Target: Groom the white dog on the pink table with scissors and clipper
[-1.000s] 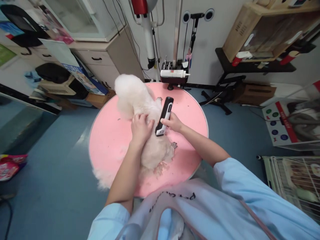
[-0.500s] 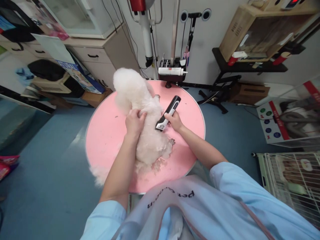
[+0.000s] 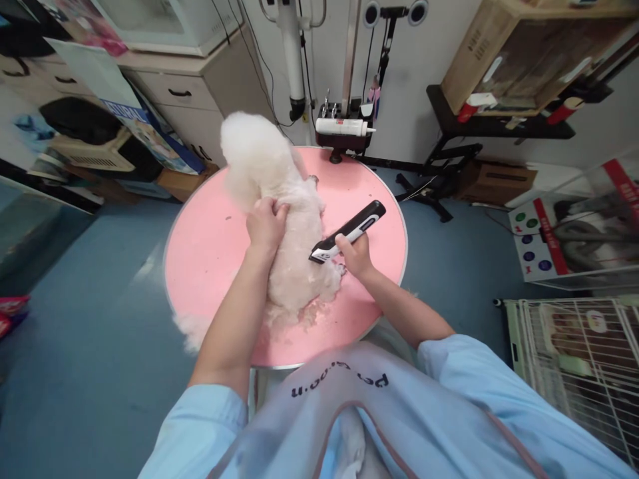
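Note:
A fluffy white dog lies on a round pink table, its head toward the far left and its rear toward me. The coat on its back is short, while the head fur is long and puffy. With fingers pinched on the fur behind the neck, my left hand holds the dog. My right hand grips a black and white hair clipper, its blade end at the dog's right flank near the hind leg. Loose clipped fur lies along the table's left edge.
Behind the table stands a post with a tool holder carrying a white bottle. Cabinets are at the back left. A wooden box sits on a black stand at right, with a wire cage below.
The clipper has swung to a flatter angle, its rear end moving right, and my right hand has shifted slightly right. My left hand keeps its hold. The whole view has shifted a little.

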`<state>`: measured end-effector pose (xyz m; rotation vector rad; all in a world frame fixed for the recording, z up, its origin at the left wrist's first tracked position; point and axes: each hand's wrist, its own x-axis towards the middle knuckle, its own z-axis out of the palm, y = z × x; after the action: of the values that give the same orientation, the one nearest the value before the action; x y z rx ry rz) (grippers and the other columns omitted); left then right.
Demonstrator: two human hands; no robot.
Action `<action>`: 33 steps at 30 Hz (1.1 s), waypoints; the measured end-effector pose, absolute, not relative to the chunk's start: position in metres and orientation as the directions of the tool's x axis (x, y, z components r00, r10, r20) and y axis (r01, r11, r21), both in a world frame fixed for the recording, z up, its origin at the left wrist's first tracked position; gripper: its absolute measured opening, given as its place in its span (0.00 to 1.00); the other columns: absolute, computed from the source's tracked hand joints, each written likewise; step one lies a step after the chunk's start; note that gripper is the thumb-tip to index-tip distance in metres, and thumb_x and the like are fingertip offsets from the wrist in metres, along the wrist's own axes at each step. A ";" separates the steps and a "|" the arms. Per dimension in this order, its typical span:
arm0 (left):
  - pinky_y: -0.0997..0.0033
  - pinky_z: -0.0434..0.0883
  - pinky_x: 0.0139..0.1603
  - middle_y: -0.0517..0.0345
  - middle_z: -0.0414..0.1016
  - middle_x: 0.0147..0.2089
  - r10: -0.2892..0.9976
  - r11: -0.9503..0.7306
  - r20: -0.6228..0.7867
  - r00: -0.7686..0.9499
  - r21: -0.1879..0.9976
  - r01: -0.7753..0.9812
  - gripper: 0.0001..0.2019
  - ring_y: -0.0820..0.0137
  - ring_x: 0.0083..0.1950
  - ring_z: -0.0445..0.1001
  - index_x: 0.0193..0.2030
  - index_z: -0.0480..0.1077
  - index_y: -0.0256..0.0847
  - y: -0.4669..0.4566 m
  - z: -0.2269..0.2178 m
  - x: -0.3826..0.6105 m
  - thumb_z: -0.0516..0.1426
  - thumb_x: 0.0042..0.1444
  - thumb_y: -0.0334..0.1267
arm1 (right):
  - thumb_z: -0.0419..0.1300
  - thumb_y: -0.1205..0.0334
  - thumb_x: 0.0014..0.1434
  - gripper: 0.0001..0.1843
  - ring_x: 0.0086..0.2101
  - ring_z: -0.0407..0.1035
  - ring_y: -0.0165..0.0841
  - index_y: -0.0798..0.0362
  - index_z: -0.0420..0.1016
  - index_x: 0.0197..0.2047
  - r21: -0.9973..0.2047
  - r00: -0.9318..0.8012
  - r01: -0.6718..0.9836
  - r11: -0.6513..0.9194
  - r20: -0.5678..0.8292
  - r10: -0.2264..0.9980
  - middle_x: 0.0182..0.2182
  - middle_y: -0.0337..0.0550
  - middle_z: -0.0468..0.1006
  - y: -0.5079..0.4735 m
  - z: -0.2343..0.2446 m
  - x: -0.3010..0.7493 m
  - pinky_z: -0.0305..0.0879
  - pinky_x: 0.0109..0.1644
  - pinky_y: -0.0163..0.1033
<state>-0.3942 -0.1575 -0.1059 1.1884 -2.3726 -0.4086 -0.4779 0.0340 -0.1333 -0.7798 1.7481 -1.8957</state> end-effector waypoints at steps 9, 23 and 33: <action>0.67 0.64 0.47 0.49 0.73 0.43 -0.812 0.580 0.265 -0.521 0.474 -0.662 0.15 0.62 0.46 0.70 0.42 0.72 0.38 -0.158 -0.109 -0.390 0.52 0.60 0.46 | 0.64 0.50 0.46 0.15 0.32 0.72 0.38 0.50 0.72 0.34 -0.961 -0.624 -0.184 -0.208 0.277 -0.731 0.30 0.45 0.77 0.063 -0.151 -0.438 0.71 0.40 0.46; 0.66 0.66 0.45 0.47 0.74 0.44 -0.767 0.636 0.292 -0.572 0.464 -0.616 0.16 0.60 0.46 0.72 0.44 0.72 0.37 -0.155 -0.111 -0.382 0.51 0.62 0.47 | 0.59 0.47 0.53 0.17 0.27 0.67 0.32 0.51 0.64 0.28 -0.966 -0.761 -0.257 -0.003 0.205 -0.615 0.23 0.39 0.70 -0.008 -0.107 -0.480 0.67 0.30 0.37; 0.63 0.67 0.46 0.46 0.74 0.44 -0.745 0.657 0.287 -0.603 0.473 -0.587 0.16 0.58 0.47 0.72 0.45 0.72 0.36 -0.160 -0.111 -0.379 0.51 0.62 0.46 | 0.65 0.44 0.47 0.24 0.30 0.65 0.33 0.52 0.64 0.36 -0.929 -0.519 -0.366 0.053 0.157 -0.840 0.30 0.40 0.72 0.009 -0.100 -0.449 0.65 0.32 0.38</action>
<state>-0.3793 -0.1598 -0.1111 1.0382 -2.4126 -0.4606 -0.4495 0.0090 -0.1003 -1.2060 1.9064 -1.4686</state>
